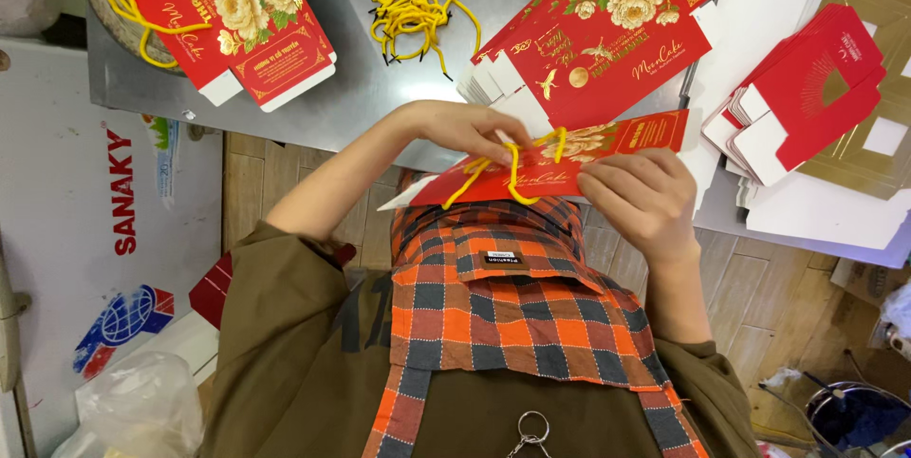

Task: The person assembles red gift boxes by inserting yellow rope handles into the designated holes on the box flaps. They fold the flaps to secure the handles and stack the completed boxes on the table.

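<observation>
Far left: a finished red gift bag [251, 26] with gold flowers lies flat on the grey metal table [351, 88], its yellow handle looping off toward the corner.
Top middle: a loose bundle of yellow cords [418, 12], well apart from both hands.
Left hand [470, 130]: forearm comes in from the lower left, wrist bent, fingers pinched shut on the yellow cord [512, 168] right at the top edge of the flat red bag [569, 159].
The cord: makes a loop over the bag's front, hanging just under the left fingertips, between the two hands.
The flat bag: held tilted above the person's checked apron, its right end pointing up toward the table.
Right hand [645, 197]: fingers curled closed, gripping the bag's lower edge just beside the cord.
Behind the hands: a stack of unfolded red bags [598, 31].
Far right: a pile of red and white card pieces [807, 97] next to gold card sheets [878, 149].
</observation>
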